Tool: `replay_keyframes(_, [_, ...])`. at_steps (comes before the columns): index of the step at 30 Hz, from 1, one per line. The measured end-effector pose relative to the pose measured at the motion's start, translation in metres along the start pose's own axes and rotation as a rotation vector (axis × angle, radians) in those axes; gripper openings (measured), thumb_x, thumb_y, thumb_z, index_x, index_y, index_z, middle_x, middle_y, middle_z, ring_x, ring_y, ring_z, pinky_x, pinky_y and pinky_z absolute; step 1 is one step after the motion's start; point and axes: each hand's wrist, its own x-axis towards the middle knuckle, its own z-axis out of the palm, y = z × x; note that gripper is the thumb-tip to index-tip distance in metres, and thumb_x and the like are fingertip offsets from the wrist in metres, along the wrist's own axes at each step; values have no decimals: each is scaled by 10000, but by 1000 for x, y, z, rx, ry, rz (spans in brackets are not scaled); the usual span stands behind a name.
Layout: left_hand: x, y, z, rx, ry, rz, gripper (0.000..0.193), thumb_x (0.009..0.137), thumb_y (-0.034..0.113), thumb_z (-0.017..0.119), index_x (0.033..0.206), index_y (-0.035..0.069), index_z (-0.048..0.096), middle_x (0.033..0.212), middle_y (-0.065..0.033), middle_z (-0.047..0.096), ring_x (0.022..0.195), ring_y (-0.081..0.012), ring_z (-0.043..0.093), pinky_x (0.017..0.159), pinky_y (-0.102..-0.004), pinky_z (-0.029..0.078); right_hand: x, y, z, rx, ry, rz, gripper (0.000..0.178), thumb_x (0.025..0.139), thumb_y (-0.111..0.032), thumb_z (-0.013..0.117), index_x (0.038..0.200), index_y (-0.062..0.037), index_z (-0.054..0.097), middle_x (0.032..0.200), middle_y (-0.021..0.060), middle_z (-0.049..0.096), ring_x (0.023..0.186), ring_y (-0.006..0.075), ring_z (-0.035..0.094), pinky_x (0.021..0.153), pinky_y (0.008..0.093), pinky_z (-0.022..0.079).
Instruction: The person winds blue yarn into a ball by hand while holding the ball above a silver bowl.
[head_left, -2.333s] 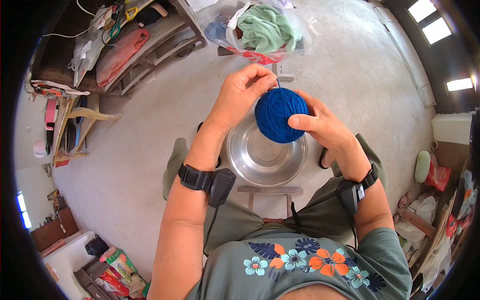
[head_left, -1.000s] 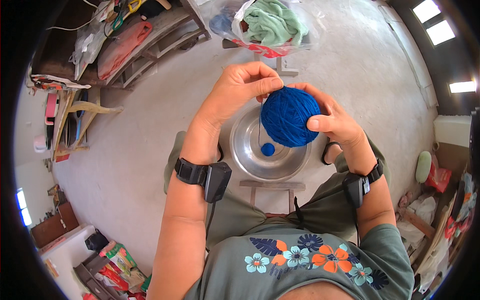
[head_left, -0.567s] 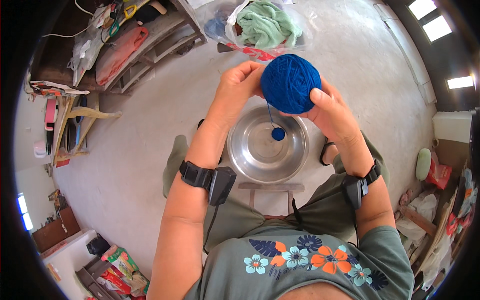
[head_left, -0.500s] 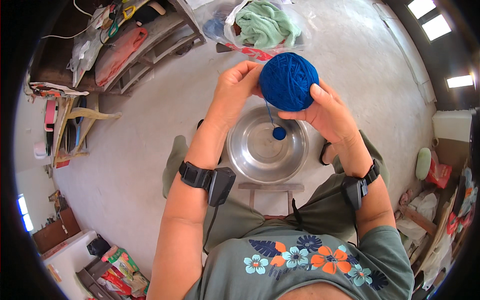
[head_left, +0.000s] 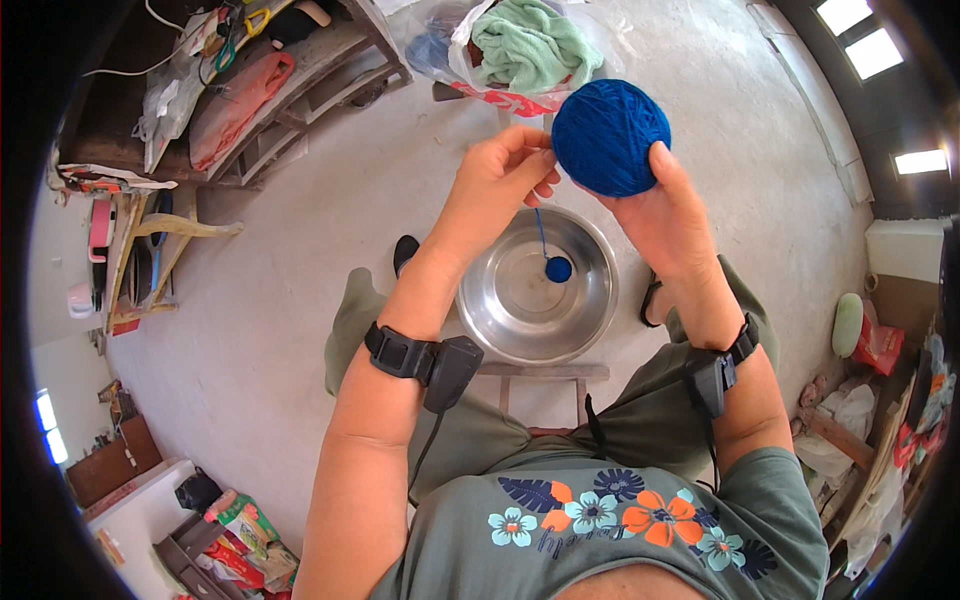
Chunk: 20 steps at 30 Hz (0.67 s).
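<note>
A large ball of blue yarn [head_left: 610, 135] rests in my right hand [head_left: 665, 205], the thumb on its near right side and the other fingers hidden beneath it. Just left of the ball, my left hand [head_left: 505, 180] pinches the blue yarn strand [head_left: 542, 235] between thumb and fingers. From there the strand drops to a small blue yarn ball [head_left: 558, 269] inside a shiny metal basin [head_left: 480, 310]. Both hands are held above the basin's far rim.
A wooden stool [head_left: 545, 373] stands between my legs, against the basin's near side. Beyond the large ball sits a clear plastic bag with a mint-green cloth [head_left: 535, 45]. Wooden shelving [head_left: 290, 110] with scissors and bags is at far left; bags and a green gourd-like object [head_left: 847, 325] lie at right.
The large yarn ball and my right hand have moved up and to the right. My left hand has shifted right too, its fingers now curled on the strand. The small ball stays put.
</note>
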Motion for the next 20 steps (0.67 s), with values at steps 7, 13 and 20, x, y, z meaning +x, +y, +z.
replay_keyframes(7, [-6, -2, 9, 202, -119, -133, 249, 936, 240, 649, 1017, 15, 716, 836, -44, 693, 721, -105, 639, 617, -247, 492, 4, 11, -8, -85, 59, -60, 662, 921, -393, 669, 1394, 13, 443, 1338, 115, 555, 1236, 205, 526, 1090, 403, 377])
replay_keyframes(13, [-11, 2, 16, 121, -365, -246, 217, 951, 199, 658, 1052, 21, 729, 851, -43, 712, 756, -101, 651, 617, -231, 485, 3, 14, -6, -459, 259, -100, 772, 800, -298, 832, 1344, 48, 407, 1192, 144, 574, 1116, 202, 575, 960, 345, 488])
replay_keyframes(20, [-18, 25, -4, 26, -512, -168, 219, 951, 242, 668, 1004, 36, 725, 837, -18, 698, 752, -83, 639, 633, -218, 484, 7, 15, -20, -874, 134, -221, 807, 780, -232, 848, 1398, -11, 378, 1201, 160, 578, 1087, 229, 612, 926, 335, 523])
